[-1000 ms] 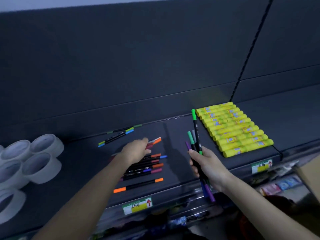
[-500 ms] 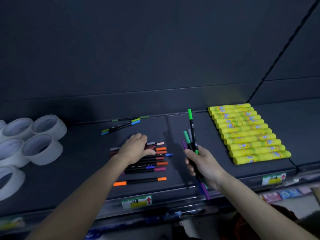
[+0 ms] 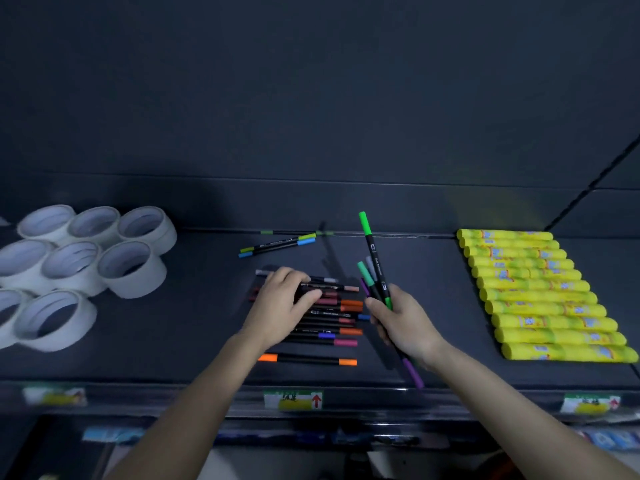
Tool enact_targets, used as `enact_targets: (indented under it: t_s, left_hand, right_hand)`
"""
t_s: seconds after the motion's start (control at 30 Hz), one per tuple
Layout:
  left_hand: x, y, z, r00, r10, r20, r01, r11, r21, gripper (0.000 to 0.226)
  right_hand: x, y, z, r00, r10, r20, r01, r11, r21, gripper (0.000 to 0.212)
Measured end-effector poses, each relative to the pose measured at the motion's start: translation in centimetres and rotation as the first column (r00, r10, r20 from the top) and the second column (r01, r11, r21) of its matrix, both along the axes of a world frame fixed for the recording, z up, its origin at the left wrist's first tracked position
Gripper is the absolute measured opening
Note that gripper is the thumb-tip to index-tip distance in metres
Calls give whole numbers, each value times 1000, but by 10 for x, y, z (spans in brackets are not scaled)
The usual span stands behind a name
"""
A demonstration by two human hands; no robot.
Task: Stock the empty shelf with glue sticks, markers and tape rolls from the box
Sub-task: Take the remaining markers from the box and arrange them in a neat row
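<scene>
R hand now nearer marker row, fingers clamped on spare markers; L hand curled on row. I judge marker step; next, lay one alongside.

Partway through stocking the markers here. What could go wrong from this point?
1. The right hand grips its bundle of markers in a loose fan, and the purple tip hangs at the front edge of the shelf. One marker may slip out and drop below.
2. The left hand lies on the marker row. A sideways nudge could roll them out of line.
3. The lone orange marker lies nearest the front edge and might roll off.
</scene>
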State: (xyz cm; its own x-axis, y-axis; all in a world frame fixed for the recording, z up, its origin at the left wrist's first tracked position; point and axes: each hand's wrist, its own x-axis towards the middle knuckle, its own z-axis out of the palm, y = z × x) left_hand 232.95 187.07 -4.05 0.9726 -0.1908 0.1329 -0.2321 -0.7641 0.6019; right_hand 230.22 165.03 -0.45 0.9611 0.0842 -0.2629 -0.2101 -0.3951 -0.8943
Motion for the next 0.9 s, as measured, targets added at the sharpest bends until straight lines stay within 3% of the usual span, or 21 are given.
enact_targets:
  t_s: [0.13, 0.2, 0.3, 0.43, 0.53, 0.7, 0.9]
  left_hand:
    - [-25, 11, 4, 994, 107, -1, -106, 981, -165, 23]
    - [-33, 20, 4, 981, 194, -13, -192, 960, -205, 16]
    - [-44, 34, 3, 953, 304, -14, -299, 928, -222, 12]
    - [-56, 44, -2, 919, 383, -95, -395, 889, -232, 12]
    - [-60, 48, -8, 899, 428, -90, -437, 869, -231, 11]
    - [-66, 53, -12, 894, 441, -78, -447, 867, -222, 11]
    - [-61, 56, -13, 887, 449, -106, -461, 857, -230, 12]
  right_hand:
    - [12, 14, -7, 975, 193, 111, -151, 938, -311, 6]
    - [20, 22, -10, 933, 344, 109, -238, 813, -532, 21]
    - [28, 38, -11, 878, 474, 64, -310, 667, -678, 24]
    - [39, 60, -15, 787, 617, 13, -384, 506, -773, 19]
    - [47, 70, -22, 752, 659, -24, -411, 441, -798, 19]
    - [56, 77, -24, 730, 682, -49, -432, 404, -806, 25]
    - [72, 78, -18, 725, 684, -78, -478, 419, -772, 48]
